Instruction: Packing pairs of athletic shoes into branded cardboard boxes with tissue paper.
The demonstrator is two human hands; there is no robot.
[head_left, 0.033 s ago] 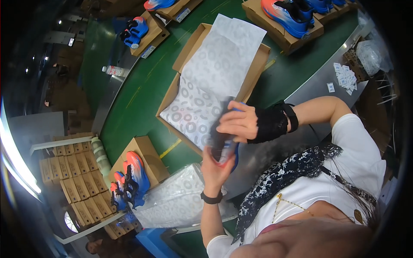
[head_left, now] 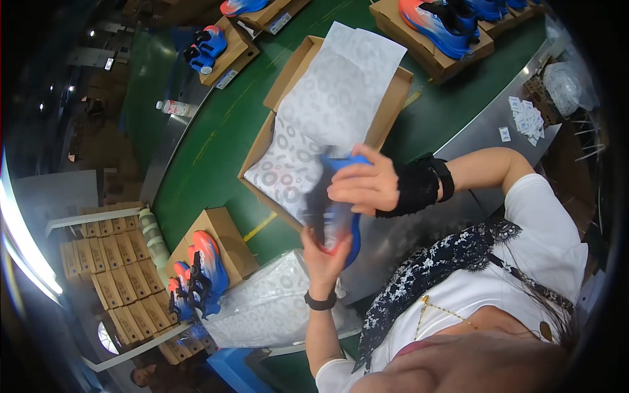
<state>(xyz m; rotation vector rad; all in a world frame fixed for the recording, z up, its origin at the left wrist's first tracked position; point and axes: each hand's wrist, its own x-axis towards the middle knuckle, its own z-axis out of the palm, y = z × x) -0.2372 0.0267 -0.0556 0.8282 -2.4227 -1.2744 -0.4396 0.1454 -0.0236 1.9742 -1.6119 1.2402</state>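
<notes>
A blue sneaker (head_left: pixel 337 219) with a dark opening and a reddish-orange end is between my hands, partly smeared by motion, over the near edge of an open shoebox (head_left: pixel 388 110). My left hand (head_left: pixel 324 262), a dark band on its wrist, grips the sneaker's near, orange end. On the sneaker's upper side lies my right hand (head_left: pixel 367 185), fingers curled over it; a black wrist brace covers part of this hand. White tissue paper (head_left: pixel 341 85) printed with grey rings lines the box and spreads past its far edge.
Blue-and-orange sneakers (head_left: pixel 208 265) rest by a box on the left; another pair (head_left: pixel 445 26) stands on a box at far right. Small white packets (head_left: pixel 526 119) are piled on the metal ledge. Wrapped tissue sheets (head_left: pixel 262 314) lie near me. Stacked shoeboxes (head_left: pixel 121 281) fill a left rack.
The sneaker has tilted and shifted slightly left, showing more of its blue side. My left hand has moved a little with it; my right hand stays on top.
</notes>
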